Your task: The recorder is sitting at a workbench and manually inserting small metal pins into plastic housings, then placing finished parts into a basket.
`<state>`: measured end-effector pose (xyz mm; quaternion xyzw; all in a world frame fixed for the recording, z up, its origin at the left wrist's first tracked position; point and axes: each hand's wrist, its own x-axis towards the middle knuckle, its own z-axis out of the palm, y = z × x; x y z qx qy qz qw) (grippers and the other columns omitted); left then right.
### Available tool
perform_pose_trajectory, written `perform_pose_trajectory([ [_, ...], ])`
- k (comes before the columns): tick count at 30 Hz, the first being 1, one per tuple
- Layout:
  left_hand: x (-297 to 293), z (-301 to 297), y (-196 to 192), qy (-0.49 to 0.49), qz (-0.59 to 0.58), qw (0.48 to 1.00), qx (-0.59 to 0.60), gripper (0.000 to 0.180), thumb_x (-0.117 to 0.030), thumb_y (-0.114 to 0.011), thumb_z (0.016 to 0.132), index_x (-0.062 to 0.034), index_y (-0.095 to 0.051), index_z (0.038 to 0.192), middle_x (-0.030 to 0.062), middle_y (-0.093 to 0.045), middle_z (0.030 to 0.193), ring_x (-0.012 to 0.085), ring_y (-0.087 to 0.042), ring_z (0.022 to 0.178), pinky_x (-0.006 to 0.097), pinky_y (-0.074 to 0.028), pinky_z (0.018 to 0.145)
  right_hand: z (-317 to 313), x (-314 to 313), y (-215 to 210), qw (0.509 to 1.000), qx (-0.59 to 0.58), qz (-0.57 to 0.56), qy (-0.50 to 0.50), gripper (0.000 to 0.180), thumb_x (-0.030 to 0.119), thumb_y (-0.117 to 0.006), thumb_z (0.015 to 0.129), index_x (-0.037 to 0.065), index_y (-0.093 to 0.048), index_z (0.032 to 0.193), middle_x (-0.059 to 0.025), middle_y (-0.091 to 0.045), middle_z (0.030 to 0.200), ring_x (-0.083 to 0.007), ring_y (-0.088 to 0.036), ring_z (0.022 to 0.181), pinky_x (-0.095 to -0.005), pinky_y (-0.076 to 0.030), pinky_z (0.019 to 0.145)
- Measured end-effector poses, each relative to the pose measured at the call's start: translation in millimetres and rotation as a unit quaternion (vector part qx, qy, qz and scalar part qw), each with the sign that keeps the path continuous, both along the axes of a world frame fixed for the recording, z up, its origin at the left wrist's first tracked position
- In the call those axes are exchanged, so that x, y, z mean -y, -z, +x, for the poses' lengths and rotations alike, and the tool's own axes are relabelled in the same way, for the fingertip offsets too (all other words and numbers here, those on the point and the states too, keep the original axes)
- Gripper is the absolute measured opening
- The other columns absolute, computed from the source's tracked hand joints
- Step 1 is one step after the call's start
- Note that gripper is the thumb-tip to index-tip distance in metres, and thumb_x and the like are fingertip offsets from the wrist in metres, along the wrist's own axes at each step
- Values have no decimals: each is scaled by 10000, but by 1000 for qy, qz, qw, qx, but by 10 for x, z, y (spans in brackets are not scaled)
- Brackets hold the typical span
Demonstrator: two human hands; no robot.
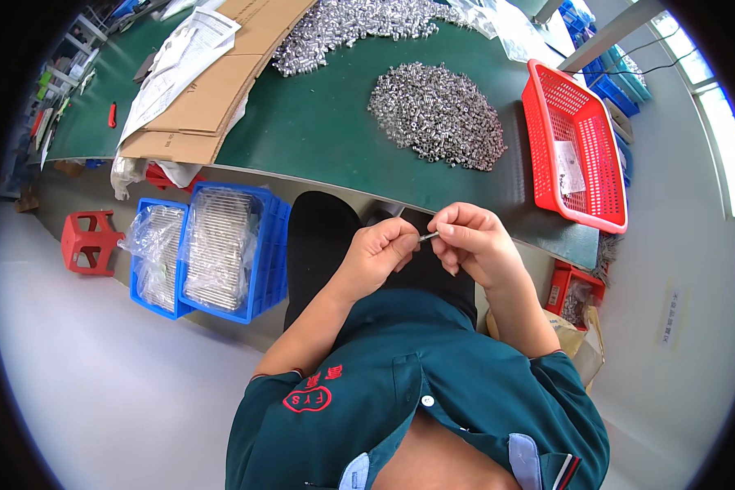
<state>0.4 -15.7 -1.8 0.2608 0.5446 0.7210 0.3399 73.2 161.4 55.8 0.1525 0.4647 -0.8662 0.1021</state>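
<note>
Both hands meet over my lap, just off the near edge of the green table. Between them is a small, slim metal pin-like part, too small to make out fully. My left hand pinches its left end between thumb and forefinger. The other end sits in the fingertips of my right hand, whose lower fingers are curled. Beyond the hands, a pile of small silvery metal pieces lies on the table. A second heap of larger shiny metal parts spreads farther back.
A red plastic basket holding a paper slip stands at the table's right. Flattened cardboard and papers lie left. Blue crates with plastic-wrapped metal parts and a red stool are on the floor left; a red bin sits right.
</note>
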Motion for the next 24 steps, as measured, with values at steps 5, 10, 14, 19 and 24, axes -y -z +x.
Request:
perform_pose_trajectory([
  [5, 1, -9, 16, -5, -1, 1000, 7, 170, -163, -502, 951, -17, -561, 887, -3, -533, 694, 40, -421, 562, 188, -354, 522, 19, 78, -72, 992, -15, 114, 44, 155, 102, -558, 898, -22, -611, 973, -66, -627, 771, -89, -574, 602, -215, -482, 541],
  [10, -16, 4, 17, -13, -14, 1000, 0, 163, -146, -498, 950, -18, -563, 872, -6, -536, 693, 37, -421, 556, 186, -353, 518, 21, 99, 0, 924, -95, 367, 36, 88, 37, -640, 825, -4, -637, 903, -39, -631, 781, -89, -573, 650, -226, -480, 598],
  [14, 6, -32, -17, 7, -40, 999, 18, 158, -138, -528, 921, -22, -566, 822, -12, -506, 617, 45, -438, 540, 198, -348, 487, -27, 3, -57, 853, -203, 481, -4, 84, -71, -642, 766, -27, -634, 836, -55, -612, 760, -93, -574, 629, -215, -466, 556],
  [19, 59, -63, -59, 122, 11, 984, 131, 167, -158, -527, 924, -32, -578, 827, -24, -519, 679, 38, -422, 556, 187, -342, 492, -49, -86, -131, 858, -283, 414, -114, 78, -74, -659, 743, -34, -638, 807, -69, -612, 758, -96, -573, 627, -222, -460, 541],
  [24, 2, 5, -40, 67, 30, 991, 116, 179, -176, -538, 927, -29, -575, 832, -22, -511, 676, 40, -424, 560, 189, -342, 495, 1, -46, -35, 940, -144, 306, -57, 65, 17, -669, 795, -7, -659, 855, -35, -627, 769, -81, -574, 693, -225, -470, 602],
])
